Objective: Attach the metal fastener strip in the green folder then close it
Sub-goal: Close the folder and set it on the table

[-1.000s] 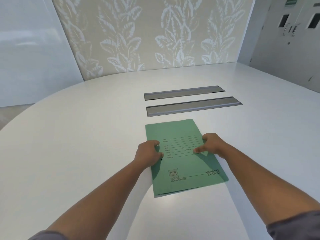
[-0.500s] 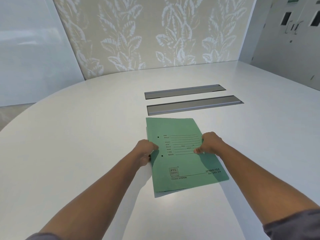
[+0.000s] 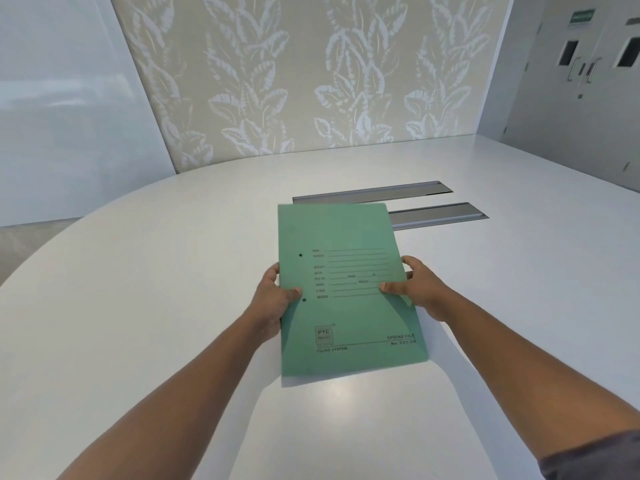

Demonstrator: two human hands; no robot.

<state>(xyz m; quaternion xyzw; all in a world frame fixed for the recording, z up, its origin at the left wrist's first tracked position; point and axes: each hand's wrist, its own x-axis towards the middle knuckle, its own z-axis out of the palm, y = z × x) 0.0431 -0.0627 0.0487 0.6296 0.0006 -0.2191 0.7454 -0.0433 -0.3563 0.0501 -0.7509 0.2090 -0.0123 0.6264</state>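
Observation:
The green folder (image 3: 349, 306) is closed and held up off the white table (image 3: 138, 306), tilted toward me, its printed front cover facing me. Two punched holes show near its left edge. My left hand (image 3: 275, 297) grips the left edge with the thumb on the cover. My right hand (image 3: 417, 289) grips the right edge, thumb on the cover and fingers behind. No metal fastener strip is visible; the inside of the folder is hidden.
Two long grey metal cable hatches (image 3: 443, 216) are set flush into the table beyond the folder, which covers part of them. A leaf-patterned wall panel (image 3: 311, 81) rises behind the table and a grey door (image 3: 581, 71) stands at the far right.
The folder lay flat on the table with both hands on its edges; now both hands have lifted it off the table and tilted it up toward me.

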